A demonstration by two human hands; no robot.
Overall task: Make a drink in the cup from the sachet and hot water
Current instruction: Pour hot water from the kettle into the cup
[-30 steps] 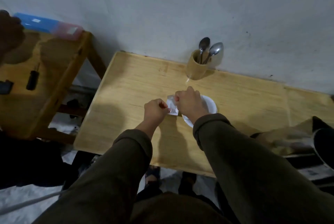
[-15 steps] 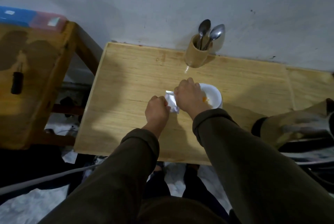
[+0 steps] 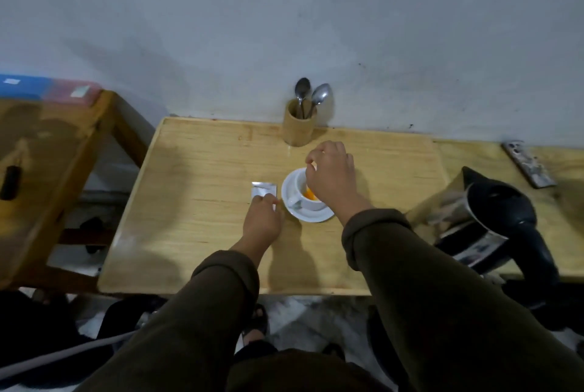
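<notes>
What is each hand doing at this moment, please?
Left hand: fingers on the sachet, pressing it flat on the table.
Right hand: above the cup, fingertips pinched; whether it holds something cannot be told.

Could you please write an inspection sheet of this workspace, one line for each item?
Surface: wooden table against a grey wall, bare wood around the things.
Job's things: white cup on a saucer, orange contents inside; silver sachet flat on the table beside the saucer; kettle at the right.
Clutter: wooden holder with two spoons; a remote-like object at the far right.
Grippers: left hand has fingertips on the sachet; right hand is over the cup, pinching something too small to tell.
Cables: pale cord on the floor, lower left.
Surroundings: second wooden table at the left, with a blue and pink box.
</notes>
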